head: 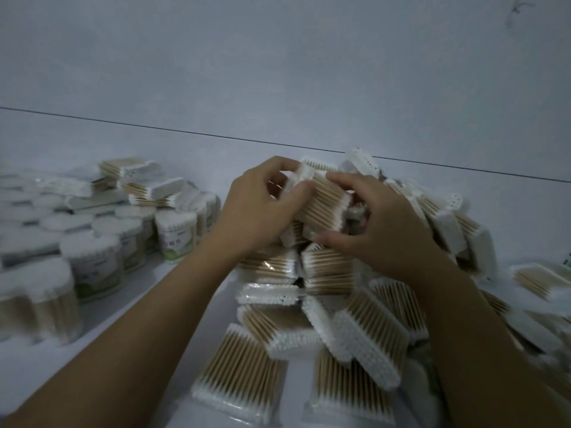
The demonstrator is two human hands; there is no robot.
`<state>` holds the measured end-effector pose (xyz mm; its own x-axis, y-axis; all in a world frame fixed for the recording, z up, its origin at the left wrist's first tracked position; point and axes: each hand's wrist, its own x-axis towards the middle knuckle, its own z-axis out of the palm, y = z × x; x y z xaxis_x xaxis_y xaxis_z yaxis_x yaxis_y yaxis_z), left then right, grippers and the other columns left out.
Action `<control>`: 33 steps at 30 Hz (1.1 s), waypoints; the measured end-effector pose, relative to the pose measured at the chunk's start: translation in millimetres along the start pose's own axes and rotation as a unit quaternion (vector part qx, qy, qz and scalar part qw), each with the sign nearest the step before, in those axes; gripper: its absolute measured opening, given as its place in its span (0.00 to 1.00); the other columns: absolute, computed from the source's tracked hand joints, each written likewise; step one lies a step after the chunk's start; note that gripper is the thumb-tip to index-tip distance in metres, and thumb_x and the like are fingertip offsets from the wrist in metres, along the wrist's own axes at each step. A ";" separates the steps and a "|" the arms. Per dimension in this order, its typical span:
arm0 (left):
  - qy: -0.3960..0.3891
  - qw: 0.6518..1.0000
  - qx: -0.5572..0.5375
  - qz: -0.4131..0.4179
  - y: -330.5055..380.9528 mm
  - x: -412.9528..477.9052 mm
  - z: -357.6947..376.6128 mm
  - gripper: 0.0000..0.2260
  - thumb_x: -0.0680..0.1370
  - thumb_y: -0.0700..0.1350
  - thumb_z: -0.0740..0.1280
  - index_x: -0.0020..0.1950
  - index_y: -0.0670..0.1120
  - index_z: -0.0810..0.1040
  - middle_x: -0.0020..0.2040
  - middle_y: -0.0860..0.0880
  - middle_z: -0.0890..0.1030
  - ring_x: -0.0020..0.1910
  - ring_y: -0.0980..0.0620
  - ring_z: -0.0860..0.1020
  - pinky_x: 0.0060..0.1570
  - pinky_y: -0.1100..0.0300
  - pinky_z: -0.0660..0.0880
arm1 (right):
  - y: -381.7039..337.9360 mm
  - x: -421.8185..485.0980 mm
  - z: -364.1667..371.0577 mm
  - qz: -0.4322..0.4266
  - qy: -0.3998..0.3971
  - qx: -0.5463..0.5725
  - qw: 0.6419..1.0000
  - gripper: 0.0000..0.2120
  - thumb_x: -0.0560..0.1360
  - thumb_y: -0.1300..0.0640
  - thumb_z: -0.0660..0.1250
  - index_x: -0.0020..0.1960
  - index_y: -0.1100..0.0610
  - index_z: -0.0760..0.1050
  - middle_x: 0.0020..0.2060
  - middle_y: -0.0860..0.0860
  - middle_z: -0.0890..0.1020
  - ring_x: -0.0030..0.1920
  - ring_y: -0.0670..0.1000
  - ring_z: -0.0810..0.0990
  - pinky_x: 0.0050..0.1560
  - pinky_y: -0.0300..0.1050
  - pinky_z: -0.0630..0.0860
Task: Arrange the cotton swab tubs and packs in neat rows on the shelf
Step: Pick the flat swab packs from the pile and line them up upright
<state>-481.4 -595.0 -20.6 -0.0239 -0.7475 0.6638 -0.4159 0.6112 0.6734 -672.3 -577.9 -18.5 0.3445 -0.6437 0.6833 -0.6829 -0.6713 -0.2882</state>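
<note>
Item: one flat pack of wooden-stick cotton swabs, held just above the far crest of the heap of packs, tilted, white tips showing at both ends. Left hand: fingers curled over the pack's left end, thumb laid across its face. Right hand: fingertips on the pack's upper right edge, thumb tucked under its lower corner. Both hands are close together and grip the same pack. The heap itself is loose and unsorted, with packs lying at all angles, some flat and some on edge, spilling toward the near edge and off to the right. Left of the heap, a little apart from it, are round tubs of swabs standing upright in close rows, green labels on the nearer ones; this part is blurred. On top of the tubs farthest back, left of the heap, are a few more packs, stacked askew. Under the heap lies the white shelf, bare in a strip between heap and tubs. Behind the heap stands a plain pale wall, and a thin dark line runs along its foot.
</note>
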 end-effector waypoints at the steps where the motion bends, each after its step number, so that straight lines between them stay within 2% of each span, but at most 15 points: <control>1: 0.004 1.000 0.003 0.006 -0.4 -1.0 -0.9 0.13 0.74 0.57 0.68 0.55 0.55 0.80 0.43 0.55 0.82 0.41 0.60 0.80 0.37 0.72 0.70 | 0.1 1.1 0.5 -0.002 0.004 -0.005 1.000 0.36 0.65 0.52 0.80 0.70 0.53 0.71 0.58 0.45 0.75 0.49 0.35 0.72 0.48 0.19 0.65; 4: 0.003 0.997 0.037 0.061 0.3 -4.2 -5.2 0.23 0.73 0.60 0.66 0.66 0.55 0.75 0.52 0.58 0.80 0.48 0.63 0.78 0.40 0.76 0.67 | -3.1 5.1 -1.3 0.005 0.017 0.029 0.999 0.34 0.68 0.54 0.77 0.71 0.54 0.70 0.55 0.43 0.75 0.47 0.29 0.73 0.45 0.20 0.67; 7: -0.049 0.985 0.107 0.128 -2.2 -11.1 -5.0 0.34 0.74 0.60 0.68 0.76 0.55 0.61 0.61 0.55 0.74 0.51 0.62 0.74 0.47 0.78 0.66 | -3.1 1.4 -2.9 0.041 0.045 0.098 0.993 0.29 0.73 0.55 0.73 0.71 0.53 0.68 0.52 0.39 0.77 0.44 0.33 0.79 0.41 0.26 0.73; 9: -0.057 0.981 0.122 0.142 -5.2 -13.0 -3.4 0.35 0.75 0.55 0.70 0.78 0.53 0.58 0.62 0.52 0.74 0.50 0.59 0.74 0.48 0.78 0.66 | -1.8 -0.6 -2.7 0.057 0.058 0.103 0.991 0.23 0.76 0.51 0.68 0.70 0.50 0.69 0.52 0.41 0.79 0.43 0.36 0.79 0.41 0.28 0.74; 12: -0.028 0.984 0.116 0.133 -8.9 -9.8 -3.3 0.30 0.76 0.51 0.71 0.76 0.49 0.64 0.61 0.51 0.75 0.51 0.59 0.73 0.48 0.77 0.66 | -0.3 1.6 0.0 0.071 0.057 0.111 0.990 0.19 0.78 0.47 0.59 0.68 0.48 0.72 0.55 0.45 0.78 0.45 0.42 0.80 0.45 0.37 0.76; 14: -0.009 0.986 0.114 0.123 -10.1 -9.1 -3.5 0.27 0.76 0.51 0.71 0.72 0.48 0.69 0.63 0.51 0.75 0.55 0.59 0.74 0.52 0.72 0.69 | 1.2 3.0 2.8 0.065 0.048 0.110 0.991 0.17 0.80 0.48 0.57 0.66 0.48 0.73 0.54 0.46 0.78 0.45 0.45 0.81 0.43 0.35 0.75; 16: -0.001 0.990 0.093 0.107 -9.9 -11.1 -1.7 0.23 0.75 0.51 0.72 0.67 0.47 0.71 0.64 0.52 0.75 0.60 0.57 0.74 0.56 0.61 0.73 | 1.2 2.5 3.2 0.066 0.038 0.122 0.990 0.13 0.83 0.53 0.57 0.66 0.49 0.72 0.50 0.46 0.81 0.40 0.41 0.81 0.38 0.31 0.74; 18: -0.011 0.993 0.059 0.101 -6.1 -13.5 -0.8 0.21 0.75 0.50 0.72 0.63 0.47 0.70 0.62 0.53 0.77 0.60 0.59 0.75 0.56 0.57 0.75 | -0.2 2.8 2.3 0.056 0.043 0.121 0.990 0.12 0.83 0.56 0.57 0.64 0.47 0.72 0.48 0.45 0.82 0.38 0.40 0.81 0.36 0.33 0.76; 21: -0.010 0.996 0.010 0.088 -1.5 -15.6 0.3 0.18 0.74 0.49 0.73 0.59 0.50 0.69 0.60 0.53 0.77 0.57 0.59 0.78 0.52 0.58 0.77 | 3.3 4.1 3.6 0.048 0.041 0.111 0.992 0.14 0.81 0.51 0.57 0.65 0.45 0.72 0.51 0.45 0.81 0.42 0.43 0.82 0.42 0.42 0.79; 23: -0.003 0.997 -0.031 0.076 2.8 -13.4 0.2 0.18 0.74 0.47 0.74 0.58 0.51 0.69 0.60 0.53 0.76 0.55 0.56 0.79 0.48 0.62 0.79 | 5.0 3.5 0.9 0.054 0.025 0.119 0.991 0.17 0.79 0.50 0.63 0.68 0.45 0.72 0.54 0.46 0.80 0.44 0.43 0.81 0.44 0.39 0.78; 26: -0.013 0.994 -0.089 0.069 12.1 -4.8 -5.3 0.17 0.74 0.44 0.75 0.58 0.50 0.72 0.60 0.52 0.75 0.53 0.54 0.80 0.43 0.61 0.80 | 0.2 7.3 -8.9 0.058 0.029 0.073 0.995 0.27 0.73 0.56 0.72 0.71 0.47 0.71 0.48 0.44 0.80 0.38 0.43 0.80 0.41 0.31 0.76; 29: -0.009 0.992 -0.109 0.066 19.0 -3.4 -9.9 0.17 0.74 0.44 0.74 0.59 0.50 0.74 0.60 0.50 0.76 0.51 0.52 0.81 0.41 0.59 0.80 | -12.1 17.0 -21.8 0.082 0.020 0.061 0.995 0.28 0.72 0.53 0.74 0.70 0.44 0.71 0.50 0.42 0.81 0.38 0.42 0.81 0.41 0.30 0.76; 31: -0.005 0.994 -0.090 0.057 22.5 -5.4 -15.7 0.16 0.74 0.45 0.75 0.59 0.52 0.75 0.60 0.50 0.76 0.51 0.53 0.81 0.42 0.61 0.79 | -23.7 22.3 -27.2 0.073 -0.006 0.031 0.997 0.28 0.72 0.49 0.74 0.70 0.41 0.70 0.52 0.40 0.80 0.38 0.38 0.79 0.39 0.27 0.74; 33: -0.003 0.998 -0.042 0.052 26.1 -4.9 -27.9 0.15 0.72 0.47 0.76 0.56 0.52 0.75 0.59 0.51 0.77 0.50 0.56 0.80 0.42 0.65 0.78 | -36.5 27.7 -29.7 0.071 -0.044 -0.023 0.996 0.29 0.72 0.46 0.73 0.71 0.39 0.68 0.54 0.41 0.78 0.39 0.38 0.77 0.43 0.30 0.71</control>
<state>-466.7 -568.2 2.8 -0.0686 -0.6810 0.7290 -0.3331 0.7045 0.6267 -657.0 -560.2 30.8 0.2961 -0.7619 0.5761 -0.7571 -0.5549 -0.3447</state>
